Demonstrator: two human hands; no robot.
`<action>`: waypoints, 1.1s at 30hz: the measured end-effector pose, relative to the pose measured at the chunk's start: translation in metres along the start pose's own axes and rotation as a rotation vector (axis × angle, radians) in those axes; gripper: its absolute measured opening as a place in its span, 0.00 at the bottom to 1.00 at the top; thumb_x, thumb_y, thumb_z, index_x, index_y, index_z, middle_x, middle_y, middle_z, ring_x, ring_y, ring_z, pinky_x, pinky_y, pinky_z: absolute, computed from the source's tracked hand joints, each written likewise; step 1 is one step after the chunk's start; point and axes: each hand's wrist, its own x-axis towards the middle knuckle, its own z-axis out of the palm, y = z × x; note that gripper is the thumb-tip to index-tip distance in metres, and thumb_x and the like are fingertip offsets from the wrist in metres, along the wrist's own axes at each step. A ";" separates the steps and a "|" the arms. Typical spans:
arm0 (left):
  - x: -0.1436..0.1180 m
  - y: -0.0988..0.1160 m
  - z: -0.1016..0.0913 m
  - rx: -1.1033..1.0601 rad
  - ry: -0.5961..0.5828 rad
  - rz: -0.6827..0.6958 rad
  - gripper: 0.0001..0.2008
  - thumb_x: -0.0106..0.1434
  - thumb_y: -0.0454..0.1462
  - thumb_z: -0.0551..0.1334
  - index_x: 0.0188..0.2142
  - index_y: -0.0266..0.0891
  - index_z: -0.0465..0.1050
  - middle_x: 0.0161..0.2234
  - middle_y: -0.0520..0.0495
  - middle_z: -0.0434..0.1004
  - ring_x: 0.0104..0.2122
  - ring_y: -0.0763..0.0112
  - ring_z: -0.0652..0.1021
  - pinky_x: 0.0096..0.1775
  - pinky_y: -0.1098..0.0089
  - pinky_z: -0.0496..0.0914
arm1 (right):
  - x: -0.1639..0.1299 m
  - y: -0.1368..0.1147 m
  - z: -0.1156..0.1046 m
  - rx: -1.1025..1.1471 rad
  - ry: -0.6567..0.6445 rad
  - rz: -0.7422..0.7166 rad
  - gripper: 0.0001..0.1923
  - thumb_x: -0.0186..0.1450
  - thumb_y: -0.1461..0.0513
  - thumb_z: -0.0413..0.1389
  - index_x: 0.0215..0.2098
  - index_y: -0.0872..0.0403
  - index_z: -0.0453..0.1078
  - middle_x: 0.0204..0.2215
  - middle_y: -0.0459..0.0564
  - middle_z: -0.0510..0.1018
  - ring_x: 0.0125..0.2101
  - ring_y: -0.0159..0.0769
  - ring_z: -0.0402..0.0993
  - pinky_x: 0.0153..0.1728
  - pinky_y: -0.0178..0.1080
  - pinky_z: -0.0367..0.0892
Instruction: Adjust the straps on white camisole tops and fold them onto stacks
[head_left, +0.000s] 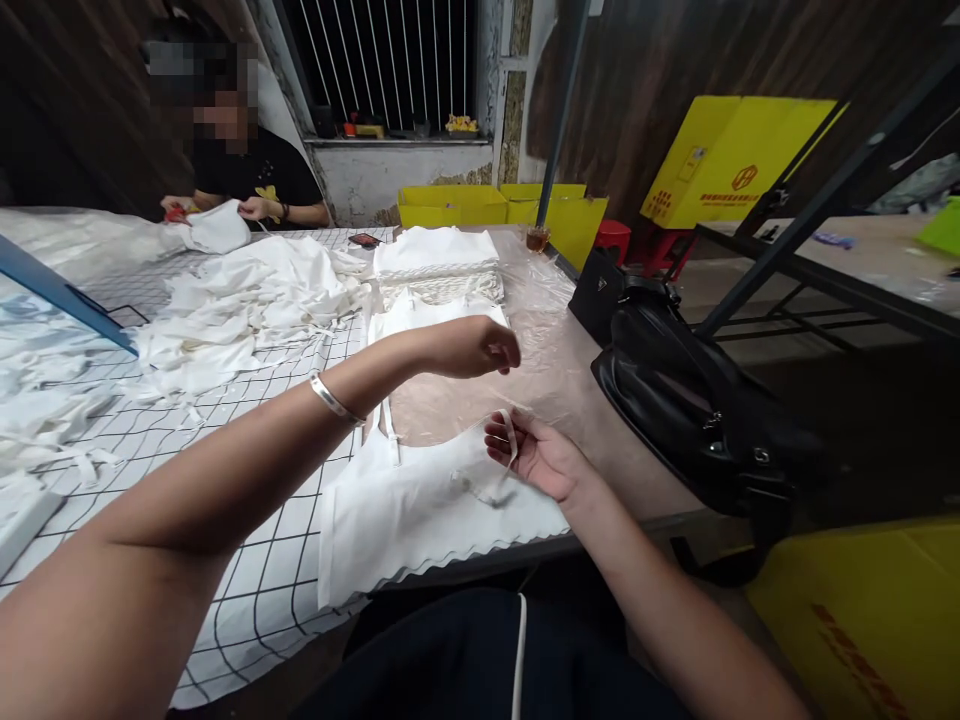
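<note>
A white camisole (442,500) with thin straps and a wavy hem lies spread at the table's near edge. Over its right side, my right hand (551,462) has curled fingers with a thin white shoulder strap (513,440) looped across them. My left hand (472,347), with a silver bangle at the wrist, hovers above the far end of the garment. Its fingers are bent in and closed; whatever is between them, if anything, is hidden. Just beyond it lies another white garment (420,310), partly covered by that hand, in front of a neat stack of white garments (439,250).
A loose heap of white garments (255,290) covers the left of the checked cloth (262,600). A black handbag (690,400) sits at the right edge. Across the table, a person (255,180) handles white fabric. Yellow boxes (450,205) stand behind; a glass (537,240) is near the pole.
</note>
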 end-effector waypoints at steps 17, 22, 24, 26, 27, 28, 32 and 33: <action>0.029 -0.068 0.107 0.028 0.283 -0.220 0.16 0.60 0.30 0.57 0.41 0.48 0.80 0.52 0.45 0.77 0.56 0.54 0.70 0.58 0.38 0.45 | -0.088 0.009 -0.025 -0.665 -0.055 -0.055 0.19 0.55 0.49 0.67 0.32 0.57 0.76 0.29 0.49 0.77 0.31 0.32 0.72 0.35 0.36 0.65; 0.007 -0.034 0.118 0.125 0.171 0.079 0.29 0.55 0.33 0.65 0.56 0.54 0.69 0.67 0.44 0.53 0.65 0.47 0.56 0.58 0.33 0.40 | -0.092 0.007 -0.024 -0.718 -0.034 -0.118 0.20 0.57 0.47 0.65 0.32 0.56 0.76 0.31 0.49 0.78 0.33 0.33 0.71 0.38 0.36 0.64; -0.001 -0.016 0.120 0.110 0.135 0.221 0.29 0.56 0.37 0.67 0.57 0.54 0.68 0.68 0.44 0.52 0.66 0.46 0.54 0.59 0.33 0.39 | -0.087 0.003 -0.019 -0.637 -0.026 -0.116 0.20 0.55 0.48 0.66 0.32 0.56 0.75 0.30 0.49 0.78 0.32 0.33 0.72 0.36 0.35 0.65; -0.005 -0.005 0.120 0.097 0.179 0.258 0.18 0.62 0.39 0.63 0.52 0.51 0.73 0.65 0.46 0.61 0.65 0.49 0.56 0.59 0.34 0.36 | -0.084 -0.001 -0.015 -0.558 -0.020 -0.106 0.20 0.55 0.49 0.67 0.33 0.56 0.74 0.28 0.48 0.78 0.30 0.32 0.73 0.33 0.34 0.65; -0.005 -0.003 0.119 0.091 0.217 0.245 0.13 0.64 0.39 0.60 0.48 0.50 0.76 0.62 0.46 0.66 0.64 0.51 0.58 0.60 0.35 0.35 | -0.083 -0.002 -0.014 -0.528 -0.022 -0.101 0.20 0.54 0.49 0.68 0.33 0.56 0.73 0.28 0.48 0.78 0.29 0.31 0.73 0.31 0.33 0.65; -0.004 -0.003 0.116 0.085 0.260 0.219 0.11 0.66 0.37 0.58 0.45 0.49 0.77 0.59 0.47 0.70 0.63 0.54 0.60 0.60 0.36 0.35 | -0.082 -0.004 -0.013 -0.504 -0.025 -0.094 0.19 0.54 0.50 0.68 0.33 0.56 0.73 0.27 0.48 0.79 0.29 0.31 0.73 0.30 0.33 0.65; 0.006 -0.011 0.099 0.077 0.376 0.119 0.13 0.66 0.34 0.56 0.41 0.48 0.78 0.55 0.48 0.74 0.60 0.56 0.63 0.60 0.39 0.35 | -0.078 -0.008 -0.015 -0.489 -0.040 -0.050 0.19 0.52 0.53 0.70 0.33 0.57 0.73 0.28 0.49 0.80 0.30 0.32 0.75 0.30 0.32 0.66; 0.009 -0.013 0.095 0.080 0.388 0.107 0.12 0.65 0.34 0.56 0.41 0.48 0.78 0.55 0.48 0.74 0.60 0.56 0.63 0.60 0.39 0.36 | -0.077 -0.009 -0.016 -0.498 -0.042 -0.038 0.19 0.52 0.53 0.70 0.32 0.57 0.73 0.28 0.50 0.80 0.30 0.33 0.76 0.30 0.32 0.66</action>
